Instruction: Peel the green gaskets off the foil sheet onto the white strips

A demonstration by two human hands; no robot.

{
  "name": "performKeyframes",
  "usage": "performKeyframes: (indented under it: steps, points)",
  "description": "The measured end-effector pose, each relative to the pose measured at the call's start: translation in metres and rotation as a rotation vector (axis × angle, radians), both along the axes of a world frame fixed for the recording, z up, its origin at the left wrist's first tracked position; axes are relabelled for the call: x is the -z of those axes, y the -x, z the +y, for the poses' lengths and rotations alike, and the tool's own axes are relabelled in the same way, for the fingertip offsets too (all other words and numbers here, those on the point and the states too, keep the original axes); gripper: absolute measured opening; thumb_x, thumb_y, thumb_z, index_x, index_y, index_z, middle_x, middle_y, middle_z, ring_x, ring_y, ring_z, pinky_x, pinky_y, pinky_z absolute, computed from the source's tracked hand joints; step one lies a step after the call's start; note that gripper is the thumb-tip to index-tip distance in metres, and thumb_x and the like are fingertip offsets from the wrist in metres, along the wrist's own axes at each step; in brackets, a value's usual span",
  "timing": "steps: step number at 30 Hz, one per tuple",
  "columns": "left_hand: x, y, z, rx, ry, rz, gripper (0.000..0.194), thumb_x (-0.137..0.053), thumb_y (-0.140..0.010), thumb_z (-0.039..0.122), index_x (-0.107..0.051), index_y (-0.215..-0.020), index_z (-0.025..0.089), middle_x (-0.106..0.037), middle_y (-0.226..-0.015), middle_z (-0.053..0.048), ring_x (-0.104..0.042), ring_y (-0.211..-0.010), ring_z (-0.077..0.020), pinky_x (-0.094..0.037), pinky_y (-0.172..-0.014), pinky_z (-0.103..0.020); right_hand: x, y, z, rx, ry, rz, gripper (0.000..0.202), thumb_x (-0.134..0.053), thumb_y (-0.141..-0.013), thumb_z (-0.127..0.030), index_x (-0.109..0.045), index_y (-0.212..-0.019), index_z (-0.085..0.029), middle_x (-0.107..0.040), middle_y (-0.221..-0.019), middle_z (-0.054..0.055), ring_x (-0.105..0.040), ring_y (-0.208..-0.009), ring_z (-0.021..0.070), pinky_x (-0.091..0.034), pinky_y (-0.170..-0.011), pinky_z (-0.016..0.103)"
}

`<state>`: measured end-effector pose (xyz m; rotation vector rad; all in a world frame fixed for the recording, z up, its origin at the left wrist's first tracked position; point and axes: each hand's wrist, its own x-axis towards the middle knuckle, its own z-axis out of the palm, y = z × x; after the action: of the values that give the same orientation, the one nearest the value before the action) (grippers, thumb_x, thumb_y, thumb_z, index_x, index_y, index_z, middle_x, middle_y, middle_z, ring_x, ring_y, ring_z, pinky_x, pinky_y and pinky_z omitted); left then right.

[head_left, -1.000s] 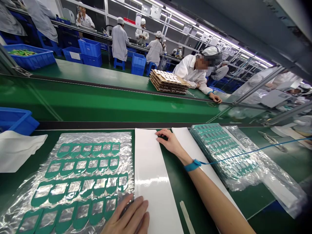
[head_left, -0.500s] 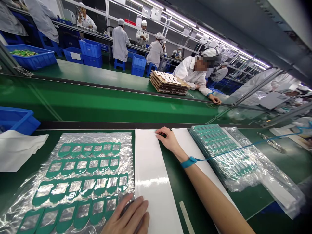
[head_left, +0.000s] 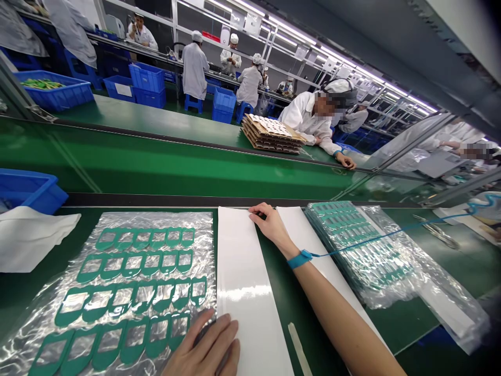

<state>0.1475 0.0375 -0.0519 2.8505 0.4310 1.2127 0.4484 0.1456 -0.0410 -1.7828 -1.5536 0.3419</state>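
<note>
A long glossy white paper strip [head_left: 242, 277] lies on the green bench in front of me. Its far right corner is pinched between the thumb and fingertips of my right hand [head_left: 268, 222], which wears a blue wrist strap [head_left: 300, 259]. Low in the view, my left hand [head_left: 205, 344] curls over a dark thing that its fingers mostly hide. Those fingertips touch the strip's left edge. Left of the strip, a clear plastic sheet [head_left: 203, 222] carries rows of green rounded frame-shaped pieces [head_left: 131, 265]. A second white strip [head_left: 289, 216] is partly behind my right forearm.
A stack of film sheets with green pieces [head_left: 352, 235] lies to the right, crossed by the strap's blue cord. Nearby are tweezers [head_left: 436, 230] and a narrow pale strip [head_left: 298, 347]. A blue bin [head_left: 31, 190] stands left. Beyond the partition, a person leans beside stacked cardboard [head_left: 270, 138].
The view has shifted very slightly. Both hands keep their places on the white strip, and nothing has been let go.
</note>
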Motion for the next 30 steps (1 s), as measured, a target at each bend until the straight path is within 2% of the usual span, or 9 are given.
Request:
performKeyframes:
  steps: [4,9,14,22,30]
  points:
    - [0.004,-0.005,-0.003,-0.014,0.035,-0.016,0.029,-0.038,-0.101,0.029,-0.065,-0.093,0.02,-0.067,-0.103,0.0,-0.058,-0.103,-0.0131,-0.014,-0.119,-0.039,0.002,0.0,0.004,0.031,0.016,-0.003,0.008,-0.061,-0.078,-0.023,-0.067,-0.082,-0.022,-0.062,-0.081,0.003,-0.053,-0.078,0.0203,-0.041,-0.079,0.037]
    - [0.002,-0.006,-0.001,-0.02,0.018,-0.045,0.03,-0.037,-0.101,0.025,-0.065,-0.091,0.02,-0.068,-0.099,0.001,-0.059,-0.1,-0.0126,-0.012,-0.119,-0.039,0.008,0.004,0.008,0.069,0.019,-0.011,0.012,-0.058,-0.076,-0.021,-0.067,-0.084,-0.02,-0.061,-0.083,0.004,-0.053,-0.077,0.0205,-0.042,-0.076,0.036]
    - [0.0,-0.006,-0.002,-0.013,0.065,-0.026,0.026,-0.04,-0.099,0.024,-0.065,-0.091,0.019,-0.068,-0.099,0.0,-0.059,-0.101,-0.0137,-0.015,-0.118,-0.037,0.01,0.006,0.008,0.091,0.015,-0.02,0.013,-0.057,-0.076,-0.022,-0.066,-0.084,-0.02,-0.06,-0.084,0.004,-0.054,-0.076,0.0202,-0.044,-0.072,0.035]
    - [0.003,-0.004,0.0,0.003,0.025,-0.006,0.022,-0.044,-0.096,0.025,-0.064,-0.089,0.018,-0.068,-0.099,-0.003,-0.059,-0.1,-0.0159,-0.014,-0.118,-0.04,0.011,0.004,0.019,0.133,0.057,-0.058,0.01,-0.055,-0.074,-0.024,-0.064,-0.074,-0.02,-0.062,-0.076,0.003,-0.055,-0.066,0.018,-0.044,-0.063,0.031]
    - [0.002,-0.003,0.0,0.022,0.012,0.037,0.017,-0.053,-0.09,0.03,-0.064,-0.09,0.016,-0.067,-0.101,-0.005,-0.058,-0.102,-0.0178,-0.013,-0.117,-0.041,0.009,0.011,0.024,0.172,0.097,-0.177,0.014,-0.05,-0.08,-0.016,-0.056,-0.067,-0.02,-0.061,-0.073,0.005,-0.054,-0.069,0.0203,-0.042,-0.069,0.034]
